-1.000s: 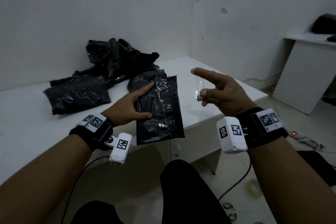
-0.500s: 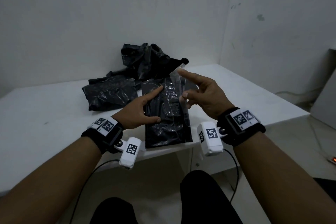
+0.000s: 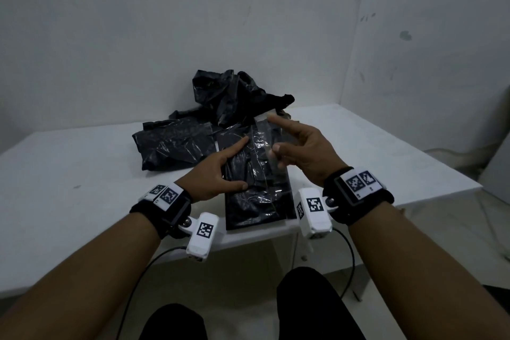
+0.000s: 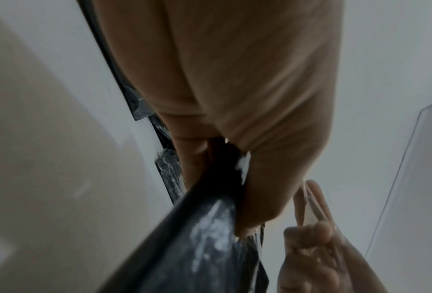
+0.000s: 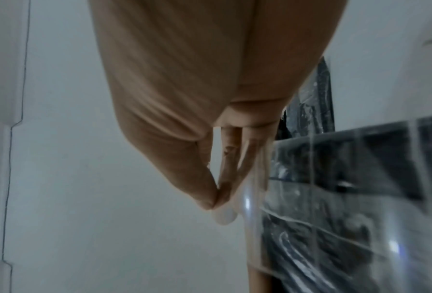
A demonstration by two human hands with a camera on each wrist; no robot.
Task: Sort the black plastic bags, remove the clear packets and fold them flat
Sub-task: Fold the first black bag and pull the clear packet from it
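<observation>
Wrist view shows right hand (image 5: 225, 158) pinching clear packet (image 5: 255, 198).

- Bare table (image 3: 71, 201) lies left and right of the bags.
- A crumpled bag heap (image 3: 234, 96) blocks the far side, against the wall (image 3: 165, 22).

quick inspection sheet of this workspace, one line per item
surface: white table, one small dark mark left of centre
job's things: flat black bag at near edge; clear packet above it; folded black bag; crumpled black bags at back
clutter: nothing seen
grippers: left hand presses the flat bag; right hand pinches the clear packet
cables: black cable under left wrist, another under right
surroundings: scuffed white walls
</observation>
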